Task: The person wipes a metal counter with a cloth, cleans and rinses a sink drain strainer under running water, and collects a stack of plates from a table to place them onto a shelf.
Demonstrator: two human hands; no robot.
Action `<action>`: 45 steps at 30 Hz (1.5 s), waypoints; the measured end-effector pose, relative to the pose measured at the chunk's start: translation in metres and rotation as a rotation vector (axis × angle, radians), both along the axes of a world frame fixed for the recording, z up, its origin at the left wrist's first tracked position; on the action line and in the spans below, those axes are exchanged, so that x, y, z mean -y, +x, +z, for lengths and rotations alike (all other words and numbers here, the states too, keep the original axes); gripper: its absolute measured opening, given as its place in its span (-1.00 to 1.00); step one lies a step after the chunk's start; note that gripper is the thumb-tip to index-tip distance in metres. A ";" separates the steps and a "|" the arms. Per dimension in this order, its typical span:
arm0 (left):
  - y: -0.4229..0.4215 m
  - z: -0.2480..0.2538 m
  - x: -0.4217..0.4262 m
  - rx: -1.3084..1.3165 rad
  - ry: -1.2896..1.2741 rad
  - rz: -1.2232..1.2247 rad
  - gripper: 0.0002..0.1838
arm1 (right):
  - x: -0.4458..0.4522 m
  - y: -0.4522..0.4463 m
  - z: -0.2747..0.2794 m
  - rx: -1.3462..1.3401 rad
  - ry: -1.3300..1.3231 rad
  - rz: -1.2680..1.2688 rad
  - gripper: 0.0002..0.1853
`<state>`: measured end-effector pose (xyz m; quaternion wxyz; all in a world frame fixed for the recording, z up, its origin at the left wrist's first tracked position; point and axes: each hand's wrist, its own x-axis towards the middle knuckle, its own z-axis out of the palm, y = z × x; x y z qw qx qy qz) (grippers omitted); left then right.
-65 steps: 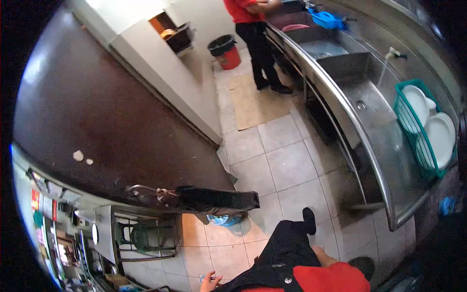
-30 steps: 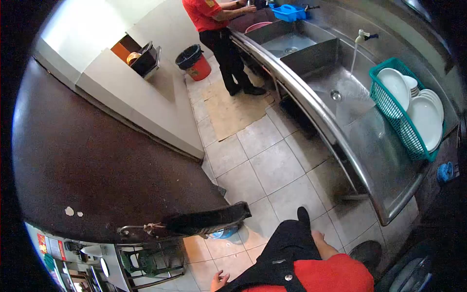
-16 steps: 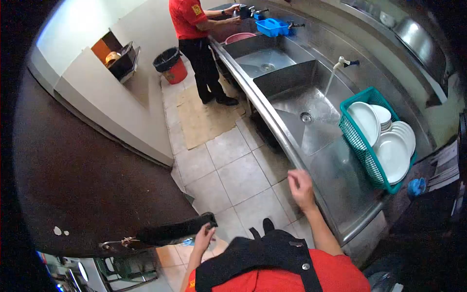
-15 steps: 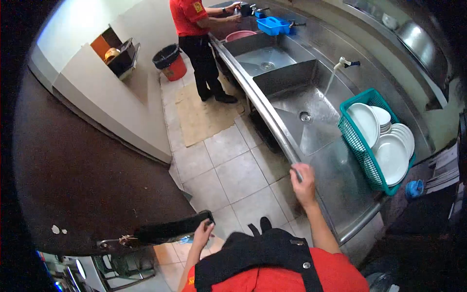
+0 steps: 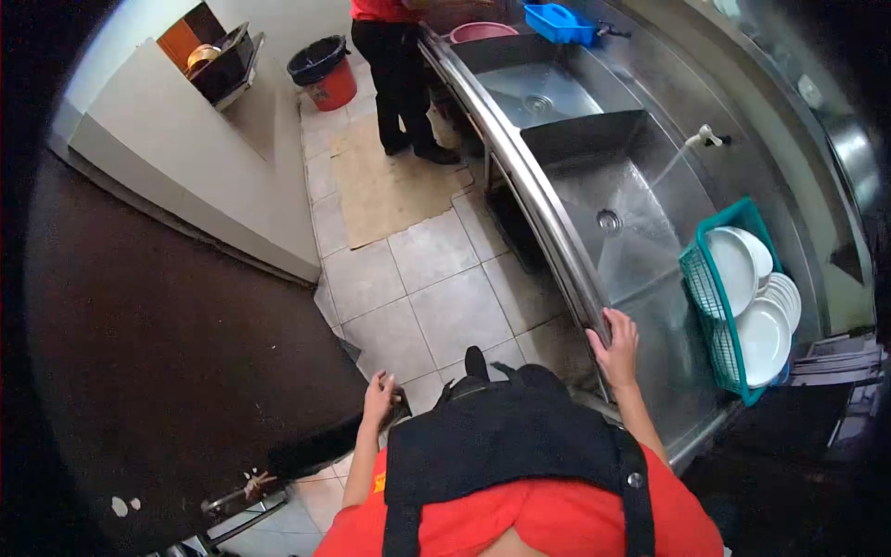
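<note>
My right hand (image 5: 618, 347) rests on the metal rim (image 5: 555, 218) of the stainless steel sink counter, thumb apart from the fingers. My left hand (image 5: 378, 399) is by the free edge of a dark brown door (image 5: 195, 325), fingers loosely bent and apart, with nothing seen in it. Whether it touches the door edge I cannot tell. To the right of my right hand, a teal plastic basket (image 5: 722, 345) stands on the counter, holding stacked white plates (image 5: 765, 342). Water runs from a white tap (image 5: 705, 136) into the nearer sink basin (image 5: 640, 200).
A person in black trousers (image 5: 385, 79) stands at the far end of the counter. Beside them is a red bin (image 5: 334, 90) with a black liner. A blue caddy (image 5: 560, 24) and a pink basin (image 5: 483, 32) sit by the farther sink. Flattened cardboard (image 5: 385, 186) covers some floor tiles.
I have moved forward along the counter. My right hand has slid along the rim and its fingers have loosened. My left hand has shifted slightly up beside the door edge.
</note>
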<state>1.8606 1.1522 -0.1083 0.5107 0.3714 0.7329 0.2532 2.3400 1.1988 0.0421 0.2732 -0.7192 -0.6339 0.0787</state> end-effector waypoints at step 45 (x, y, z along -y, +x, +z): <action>0.170 -0.089 -0.224 0.382 0.012 -0.863 -0.49 | 0.068 -0.001 -0.029 0.024 0.443 -0.158 -0.54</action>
